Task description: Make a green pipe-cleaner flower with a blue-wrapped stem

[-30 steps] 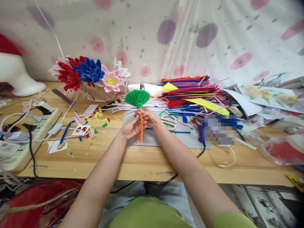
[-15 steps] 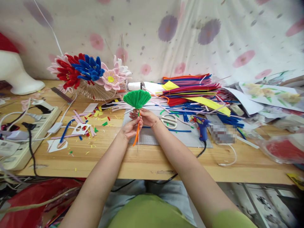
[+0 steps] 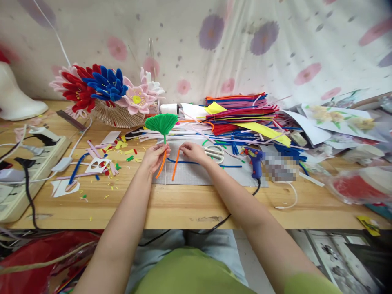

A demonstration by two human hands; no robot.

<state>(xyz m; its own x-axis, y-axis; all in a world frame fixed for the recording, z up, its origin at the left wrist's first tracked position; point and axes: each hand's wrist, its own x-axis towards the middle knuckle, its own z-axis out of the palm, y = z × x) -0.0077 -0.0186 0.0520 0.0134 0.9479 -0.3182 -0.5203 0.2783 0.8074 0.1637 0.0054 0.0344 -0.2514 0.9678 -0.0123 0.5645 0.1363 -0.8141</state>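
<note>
Over the worktop (image 3: 122, 212), I see the left hand (image 3: 154, 158) gripping an upright green leaf (image 3: 161, 124) by its stem with one orange strip (image 3: 161, 165), and, to the right, the right hand (image 3: 194, 152) pinching another orange strip (image 3: 175, 166), near the scissors (image 3: 221, 152).

Legible text: none can be read on any item in view.
Yellow packet (image 3: 369, 226), lower right: dark print, too small and blurred to read.
Power strip (image 3: 38, 179), left: any lettering too small to make out.
Glue gun (image 3: 256, 166): markings unreadable at this size.
Object beside the glue gun (image 3: 280, 167): pixelated, surface markings undeterminable.
</note>
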